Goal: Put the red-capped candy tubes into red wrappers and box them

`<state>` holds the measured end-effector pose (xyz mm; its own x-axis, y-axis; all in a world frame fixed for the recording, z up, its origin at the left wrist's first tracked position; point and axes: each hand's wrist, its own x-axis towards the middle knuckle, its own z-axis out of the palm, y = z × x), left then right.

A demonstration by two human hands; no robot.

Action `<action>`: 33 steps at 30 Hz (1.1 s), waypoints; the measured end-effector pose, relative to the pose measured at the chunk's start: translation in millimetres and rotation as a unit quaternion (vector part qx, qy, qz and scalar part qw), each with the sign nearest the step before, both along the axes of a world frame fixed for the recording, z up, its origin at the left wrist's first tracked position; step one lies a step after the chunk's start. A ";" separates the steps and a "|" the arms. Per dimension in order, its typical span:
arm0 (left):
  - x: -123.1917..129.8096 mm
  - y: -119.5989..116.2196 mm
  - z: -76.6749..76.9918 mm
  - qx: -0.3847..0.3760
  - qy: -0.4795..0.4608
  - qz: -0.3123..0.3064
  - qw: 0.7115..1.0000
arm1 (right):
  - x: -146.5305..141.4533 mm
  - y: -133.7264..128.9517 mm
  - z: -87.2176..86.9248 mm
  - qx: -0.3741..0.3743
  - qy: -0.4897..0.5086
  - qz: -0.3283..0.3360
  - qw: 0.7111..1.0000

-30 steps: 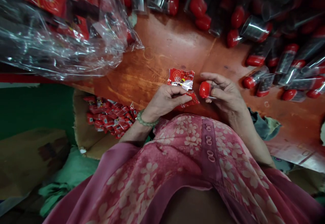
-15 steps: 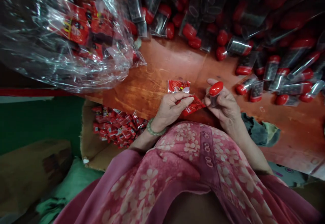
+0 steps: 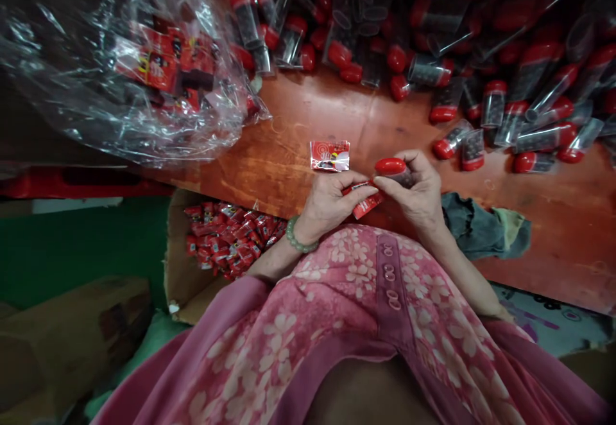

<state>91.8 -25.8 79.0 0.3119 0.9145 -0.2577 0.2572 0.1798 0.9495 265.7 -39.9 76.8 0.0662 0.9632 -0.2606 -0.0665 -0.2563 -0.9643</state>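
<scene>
The left hand (image 3: 330, 201) pinches a red packet (image 3: 366, 203) near the table's near edge; the right hand (image 3: 418, 187) grips a red-capped container (image 3: 391, 168) just above it — fingertips close together. Another packet (image 3: 330, 155) lies beyond the left hand — flat on the table (image 3: 283, 174).

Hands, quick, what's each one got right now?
Left hand: closed, pinching a red packet.
Right hand: closed, holding a red-capped tube.
</scene>
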 end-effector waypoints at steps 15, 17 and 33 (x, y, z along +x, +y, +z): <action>12.9 -33.5 6.7 0.009 -0.030 0.033 0.999 | -4.9 -30.7 -3.7 0.024 -0.008 -0.069 0.997; 14.4 -34.6 7.3 0.024 -0.045 0.016 0.999 | -1.3 -33.4 -3.4 0.032 -0.013 -0.070 0.997; 28.6 -24.5 16.3 -0.089 -0.037 -0.064 0.993 | 48.1 -48.4 -0.9 0.047 0.047 0.057 0.996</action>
